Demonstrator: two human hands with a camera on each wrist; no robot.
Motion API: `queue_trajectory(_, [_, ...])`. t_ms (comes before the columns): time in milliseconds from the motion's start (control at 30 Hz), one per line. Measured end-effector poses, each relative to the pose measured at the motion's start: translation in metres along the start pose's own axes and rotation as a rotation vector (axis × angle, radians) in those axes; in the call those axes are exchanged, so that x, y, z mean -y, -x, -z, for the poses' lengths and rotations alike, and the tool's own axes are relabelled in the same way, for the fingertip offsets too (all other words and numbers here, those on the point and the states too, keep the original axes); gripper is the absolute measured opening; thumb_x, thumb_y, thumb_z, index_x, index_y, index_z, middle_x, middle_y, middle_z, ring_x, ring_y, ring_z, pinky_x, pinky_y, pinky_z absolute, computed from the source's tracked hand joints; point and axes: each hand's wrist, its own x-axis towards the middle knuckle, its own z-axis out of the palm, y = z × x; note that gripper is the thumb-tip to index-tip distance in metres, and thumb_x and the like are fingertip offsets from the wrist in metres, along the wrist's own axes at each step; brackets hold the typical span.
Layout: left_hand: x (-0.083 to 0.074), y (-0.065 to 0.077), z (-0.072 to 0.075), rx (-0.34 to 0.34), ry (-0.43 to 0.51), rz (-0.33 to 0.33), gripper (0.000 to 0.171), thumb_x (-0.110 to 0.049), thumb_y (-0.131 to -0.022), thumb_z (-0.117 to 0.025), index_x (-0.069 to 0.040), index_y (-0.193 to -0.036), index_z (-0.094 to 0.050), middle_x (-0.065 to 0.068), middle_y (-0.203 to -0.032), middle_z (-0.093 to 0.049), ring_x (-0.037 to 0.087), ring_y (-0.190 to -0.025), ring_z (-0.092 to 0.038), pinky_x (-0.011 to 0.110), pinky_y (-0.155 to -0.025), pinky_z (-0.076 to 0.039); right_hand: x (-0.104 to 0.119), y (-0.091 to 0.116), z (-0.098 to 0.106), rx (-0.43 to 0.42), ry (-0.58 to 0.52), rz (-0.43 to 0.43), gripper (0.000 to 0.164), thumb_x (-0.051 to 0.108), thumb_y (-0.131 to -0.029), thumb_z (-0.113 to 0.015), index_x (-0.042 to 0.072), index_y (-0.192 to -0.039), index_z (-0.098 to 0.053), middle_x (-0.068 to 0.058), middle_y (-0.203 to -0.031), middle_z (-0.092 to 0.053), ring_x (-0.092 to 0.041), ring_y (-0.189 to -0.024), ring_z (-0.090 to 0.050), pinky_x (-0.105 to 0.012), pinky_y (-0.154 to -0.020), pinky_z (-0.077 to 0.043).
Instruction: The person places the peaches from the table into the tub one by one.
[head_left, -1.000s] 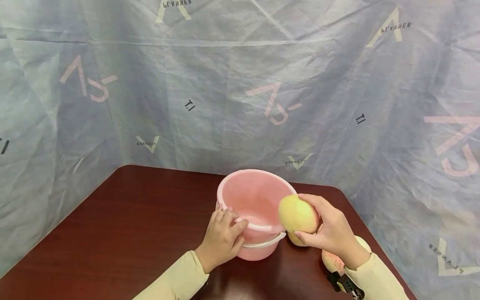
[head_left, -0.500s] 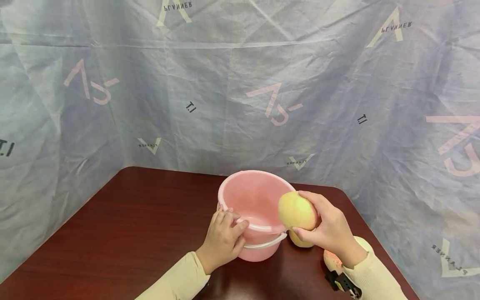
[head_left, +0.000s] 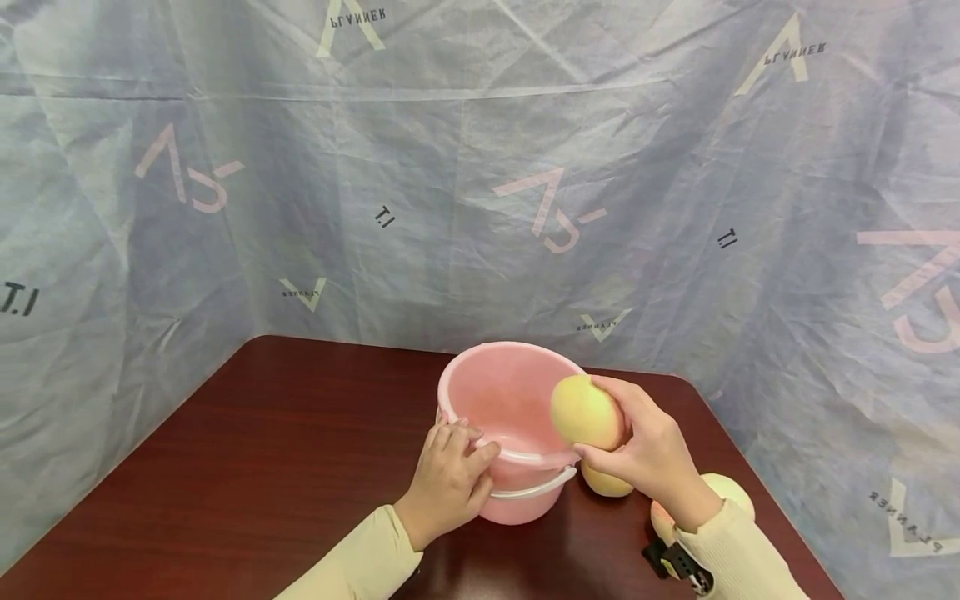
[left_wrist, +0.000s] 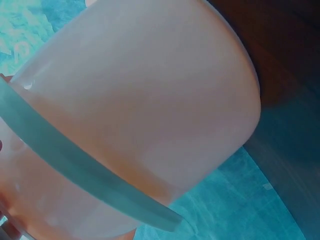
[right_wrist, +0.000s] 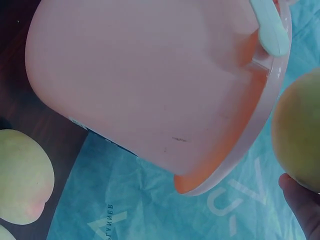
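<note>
A pink bucket [head_left: 517, 506] stands upright on the table, with a pale handle [head_left: 534, 486] hanging across its near side. My left hand [head_left: 448, 475] holds the bucket's near-left rim, fingers bent over the edge. At the right side of the rim, my right hand [head_left: 648, 442] grips a yellow peach [head_left: 585, 412] between thumb and fingers. This peach overlaps the bucket's opening in the head view. The right wrist view has the held peach [right_wrist: 302, 130] beside the rim, with a thumb tip [right_wrist: 292, 192] against it. Bucket wall [left_wrist: 165, 95] fills most of the left wrist view.
Another peach [head_left: 606, 482] lies on the table just right of the bucket, partly behind the right hand. More peaches [head_left: 729, 493] sit farther right, partly hidden by the right wrist. The dark red table [head_left: 300, 450] is backed by a grey printed cloth [head_left: 450, 208].
My right hand has moved the peach slightly up and to the left, farther over the bucket's rim. My left hand keeps its place on the rim.
</note>
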Motion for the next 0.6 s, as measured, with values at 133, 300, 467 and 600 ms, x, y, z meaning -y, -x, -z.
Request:
queue_trajectory(133, [0.0,-0.0002,0.0,0.0,-0.004,-0.001,0.032,-0.015,-0.063,-0.055,-0.013,-0.094,-0.063,0.009,-0.093,-0.055,0.029,-0.084,-0.052,0.05,-0.079,-0.044,0.0012,-0.0001,-0.0025,0.013,-0.021,-0.015,0.073,0.014,-0.059,-0.086,0.004,-0.126,-0.058,-0.01,-0.117,-0.061,-0.02,-0.099,-0.059,-0.012,-0.085,-0.042])
queue_trajectory(300, [0.0001,-0.0006,-0.0009,-0.009,-0.013,-0.006,0.032,-0.016,-0.064,-0.055,-0.013,-0.094,-0.063,0.008,-0.093,-0.055,0.029,-0.083,-0.052,0.049,-0.078,-0.044,0.0025,0.0003,-0.0046,0.026,-0.022,-0.025,0.078,0.006,-0.053,-0.086,0.003,-0.125,-0.057,-0.012,-0.117,-0.06,-0.019,-0.101,-0.058,-0.011,-0.086,-0.041])
queue_trajectory(467, [0.0002,-0.0005,-0.0024,-0.02,-0.01,-0.005,0.031,-0.016,-0.064,-0.055,-0.013,-0.094,-0.063,0.008,-0.092,-0.055,0.028,-0.082,-0.051,0.046,-0.076,-0.043,0.0025,-0.0005,-0.0062,0.023,-0.002,-0.007,0.078,0.005,-0.05,-0.086,0.002,-0.123,-0.058,-0.012,-0.117,-0.06,-0.022,-0.1,-0.059,-0.011,-0.087,-0.041])
queue_trajectory(600, [0.0005,-0.0007,-0.0027,-0.022,-0.007,-0.003,0.03,-0.015,-0.064,-0.055,-0.013,-0.093,-0.063,0.008,-0.092,-0.055,0.028,-0.082,-0.052,0.045,-0.076,-0.043,0.0032,-0.0015,-0.0079,0.024,-0.009,-0.016,0.078,0.004,-0.051,-0.086,0.002,-0.123,-0.057,-0.012,-0.117,-0.061,-0.024,-0.1,-0.059,-0.011,-0.087,-0.041])
